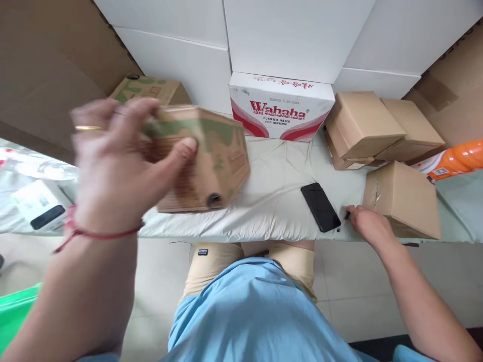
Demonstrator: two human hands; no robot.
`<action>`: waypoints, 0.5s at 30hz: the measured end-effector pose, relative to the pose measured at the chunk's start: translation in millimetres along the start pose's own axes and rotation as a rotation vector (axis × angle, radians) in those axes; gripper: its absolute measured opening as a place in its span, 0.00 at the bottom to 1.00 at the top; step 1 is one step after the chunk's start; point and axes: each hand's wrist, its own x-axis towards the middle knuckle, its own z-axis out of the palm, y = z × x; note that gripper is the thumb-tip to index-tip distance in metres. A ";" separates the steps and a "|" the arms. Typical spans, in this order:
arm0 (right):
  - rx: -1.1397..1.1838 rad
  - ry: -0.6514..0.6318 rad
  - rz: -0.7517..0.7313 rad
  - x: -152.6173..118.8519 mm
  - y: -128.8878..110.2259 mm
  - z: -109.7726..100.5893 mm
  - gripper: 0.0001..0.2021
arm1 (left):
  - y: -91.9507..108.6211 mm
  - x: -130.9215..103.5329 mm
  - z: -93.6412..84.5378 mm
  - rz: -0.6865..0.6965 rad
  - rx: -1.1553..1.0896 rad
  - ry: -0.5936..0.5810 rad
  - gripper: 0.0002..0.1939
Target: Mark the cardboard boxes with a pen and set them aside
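Note:
My left hand, slightly blurred, is closed on the side of a brown cardboard box with a green dripping pattern. Its thumb presses the near face, and the other fingers are partly hidden behind. The box is tilted, with a dark round hole at its lower corner. At the right, my right hand pinches a small black object, too small to name, just above the cloth-covered table. Beside it lies a black smartphone, with a tiny dark piece near its lower end.
A white and red Wahaha water carton stands against the back wall. Plain brown boxes and another box are at the right, near an orange bottle. Behind my left hand is a second green-patterned box. A white box sits far left.

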 end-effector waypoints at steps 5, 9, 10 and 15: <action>-0.054 -0.069 -0.098 -2.4 6.7 -11.4 0.20 | 1.2 -3.3 32.9 0.376 0.449 -0.343 0.53; -0.062 -0.030 -0.175 -6.3 9.1 -8.4 0.22 | -0.6 -5.5 30.1 0.410 0.469 -0.337 0.50; -0.068 -0.015 -0.198 -6.6 9.6 -6.4 0.22 | -1.3 -5.4 28.8 0.428 0.463 -0.334 0.50; -0.142 0.015 -0.298 -5.5 11.4 2.4 0.18 | -7.3 -5.2 33.2 0.471 0.473 -0.276 0.47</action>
